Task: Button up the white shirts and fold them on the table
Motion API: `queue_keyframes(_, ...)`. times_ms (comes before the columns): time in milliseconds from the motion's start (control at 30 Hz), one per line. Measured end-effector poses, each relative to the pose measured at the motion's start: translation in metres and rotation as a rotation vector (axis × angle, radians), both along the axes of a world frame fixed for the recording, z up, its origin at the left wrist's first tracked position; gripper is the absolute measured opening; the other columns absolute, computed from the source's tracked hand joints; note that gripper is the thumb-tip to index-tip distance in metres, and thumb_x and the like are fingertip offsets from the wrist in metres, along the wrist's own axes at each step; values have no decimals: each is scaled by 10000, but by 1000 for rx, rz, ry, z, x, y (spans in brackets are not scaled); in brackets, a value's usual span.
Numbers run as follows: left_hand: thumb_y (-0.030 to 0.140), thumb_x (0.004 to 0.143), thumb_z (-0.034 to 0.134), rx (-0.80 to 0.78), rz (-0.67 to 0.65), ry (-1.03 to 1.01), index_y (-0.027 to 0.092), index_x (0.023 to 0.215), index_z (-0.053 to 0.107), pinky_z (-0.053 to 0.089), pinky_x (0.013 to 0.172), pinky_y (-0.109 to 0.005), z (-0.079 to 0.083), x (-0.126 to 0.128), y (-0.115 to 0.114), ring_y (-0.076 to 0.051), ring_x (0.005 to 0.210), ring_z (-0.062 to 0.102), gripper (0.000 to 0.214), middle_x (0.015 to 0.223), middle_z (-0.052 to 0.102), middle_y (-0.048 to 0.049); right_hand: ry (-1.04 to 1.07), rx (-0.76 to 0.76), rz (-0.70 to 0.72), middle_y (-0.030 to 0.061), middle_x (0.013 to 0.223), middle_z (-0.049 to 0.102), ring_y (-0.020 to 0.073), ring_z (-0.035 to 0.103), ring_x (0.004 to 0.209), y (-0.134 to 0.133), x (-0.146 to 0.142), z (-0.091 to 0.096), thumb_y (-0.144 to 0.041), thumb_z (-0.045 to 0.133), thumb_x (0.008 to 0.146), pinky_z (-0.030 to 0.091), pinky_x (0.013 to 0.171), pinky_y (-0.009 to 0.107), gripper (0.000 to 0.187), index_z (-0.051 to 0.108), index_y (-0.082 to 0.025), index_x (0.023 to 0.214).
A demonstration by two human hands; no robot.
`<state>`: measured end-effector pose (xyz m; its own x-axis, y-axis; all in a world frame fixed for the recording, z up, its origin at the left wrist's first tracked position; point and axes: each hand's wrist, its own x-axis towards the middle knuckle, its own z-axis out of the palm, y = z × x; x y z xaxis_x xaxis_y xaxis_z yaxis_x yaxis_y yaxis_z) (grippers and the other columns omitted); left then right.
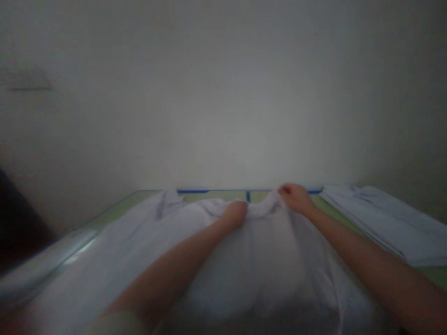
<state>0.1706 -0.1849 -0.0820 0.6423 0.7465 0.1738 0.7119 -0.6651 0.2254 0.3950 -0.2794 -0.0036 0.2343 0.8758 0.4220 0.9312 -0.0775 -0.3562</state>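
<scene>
White cloth (268, 260), at the center of the view, hanging in loose folds toward the viewer, with the far edge raised and gathered above the table (122, 209). Left hand (235, 214) closed around this edge, fingers mostly hidden; right hand (295, 197) pinching the same edge farther right, thumb against fingertips. Short span of edge sagging between the two grips.

To the left of the left hand, more white fabric (139, 237) spread toward the near left; separate piece or continuation of the held cloth, impossible to tell. To the right, beyond the right forearm, a folded white stack (387, 223) lying flat in several layers, apart from the right hand. Beneath all, green tabletop with blue edging (192, 191) along the far side, and a bright sheen at the left.

Behind, a plain gray wall (237, 93); at far left, a dark shape (17, 223), too blurred to identify.
</scene>
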Motion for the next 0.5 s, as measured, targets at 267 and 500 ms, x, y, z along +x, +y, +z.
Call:
queue_keyframes(267,224,791,489,-107,172,-305,123,760,649,450,717,-284,12,12,34,-199,765,616,191,784,658,-128,224,209,-3,56,724,638,144,507,638,46,-69,-42,-381,415,853,288,586,244,316,636,-178,755)
queue_keyframes(500,346,881,335,-287,133,-684,118,904,611,431,534,-183,7,43,53,-103,627,598,359,781,666,-72,376,231,20,74,796,630,165,536,707,67,-59,-86,-368,351,867,370,638,252,328,596,-151,866)
